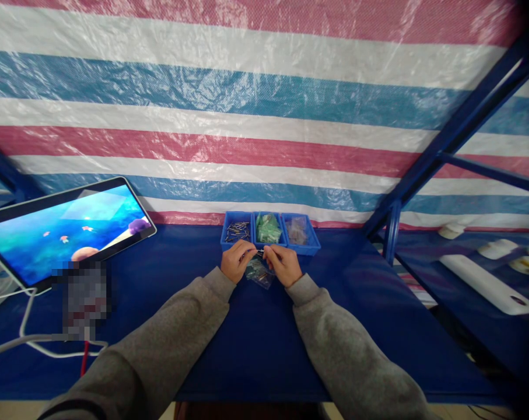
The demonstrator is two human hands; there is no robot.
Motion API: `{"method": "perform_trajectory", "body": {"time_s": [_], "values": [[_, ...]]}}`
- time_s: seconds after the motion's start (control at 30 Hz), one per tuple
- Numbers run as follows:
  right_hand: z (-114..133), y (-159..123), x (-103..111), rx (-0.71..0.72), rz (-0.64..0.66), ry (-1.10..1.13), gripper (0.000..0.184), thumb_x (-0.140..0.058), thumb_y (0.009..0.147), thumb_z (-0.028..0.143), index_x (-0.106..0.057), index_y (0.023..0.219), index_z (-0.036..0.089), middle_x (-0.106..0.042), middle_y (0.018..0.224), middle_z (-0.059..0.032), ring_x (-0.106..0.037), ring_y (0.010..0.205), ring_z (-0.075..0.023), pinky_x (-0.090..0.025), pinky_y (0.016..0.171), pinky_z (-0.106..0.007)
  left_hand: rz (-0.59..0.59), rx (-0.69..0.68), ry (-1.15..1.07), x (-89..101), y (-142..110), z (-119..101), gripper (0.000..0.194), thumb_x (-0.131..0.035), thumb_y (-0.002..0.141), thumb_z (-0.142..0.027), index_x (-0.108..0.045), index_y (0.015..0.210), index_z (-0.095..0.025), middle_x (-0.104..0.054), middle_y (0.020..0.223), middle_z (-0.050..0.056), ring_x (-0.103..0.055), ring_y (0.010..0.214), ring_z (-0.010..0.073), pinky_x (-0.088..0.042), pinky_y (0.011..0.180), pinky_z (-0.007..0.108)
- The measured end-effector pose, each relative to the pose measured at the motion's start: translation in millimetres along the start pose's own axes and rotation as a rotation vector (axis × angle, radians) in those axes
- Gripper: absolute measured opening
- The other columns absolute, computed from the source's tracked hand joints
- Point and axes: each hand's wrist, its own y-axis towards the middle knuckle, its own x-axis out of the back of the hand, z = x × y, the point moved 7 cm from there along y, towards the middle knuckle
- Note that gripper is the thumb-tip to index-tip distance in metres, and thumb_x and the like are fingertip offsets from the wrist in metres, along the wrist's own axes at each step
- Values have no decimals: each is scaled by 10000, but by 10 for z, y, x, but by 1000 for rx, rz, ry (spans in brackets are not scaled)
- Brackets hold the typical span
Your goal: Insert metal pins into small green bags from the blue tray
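Note:
My left hand (237, 261) and my right hand (285, 265) meet close together in front of three joined blue bins. Both have fingers closed in a pinch, and the fingertips nearly touch. A thin light-coloured piece shows between them, too small to name. Just below the fingers lie small clear plastic bags (261, 275), whose contents I cannot make out. Metal screws or similar pins fill the left bin (223, 238). Green-tinted packets (268, 227) lie in the middle bin, and clear plastic bags (296, 231) in the right one.
A tablet (67, 224) with a lit screen stands at the left, with white cables (28, 315) and a blurred-out object before it. A blue metal frame (421, 175) rises at the right. Beyond it are a long white object (487, 283) and several white rolls or containers.

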Motion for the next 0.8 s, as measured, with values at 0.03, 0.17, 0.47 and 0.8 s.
{"method": "perform_trajectory", "body": {"time_s": [0.03,0.17,0.47,0.8], "values": [[-8,-1,0,-3,-9,18,321,-417,896,382,-591,720,178,-548,549,14,-498,474,-100,-395,523,-221,4,2,10,-1,0,-1,163,-476,880,-250,-586,824,-143,-582,770,41,-530,688,111,-418,616,220],[4,-9,8,23,-38,50,223,-503,851,378,-607,872,182,-623,699,-12,-539,530,-112,-420,542,-230,3,52,69,15,-3,16,245,-451,892,-257,-556,701,-144,-516,616,-4,-470,558,84,-378,560,212],[34,4,29,38,-41,-36,342,-426,893,369,-579,650,184,-504,489,21,-489,483,-113,-387,538,-231,2,48,10,-3,0,-1,165,-525,856,-291,-605,832,-150,-589,708,11,-483,541,74,-394,537,199],[21,-13,22,35,-58,59,231,-521,839,380,-623,908,185,-628,711,-22,-553,566,-127,-437,560,-237,59,33,111,-26,-12,-6,349,-433,900,-299,-540,603,-149,-493,524,-22,-461,502,76,-359,527,202]]}}
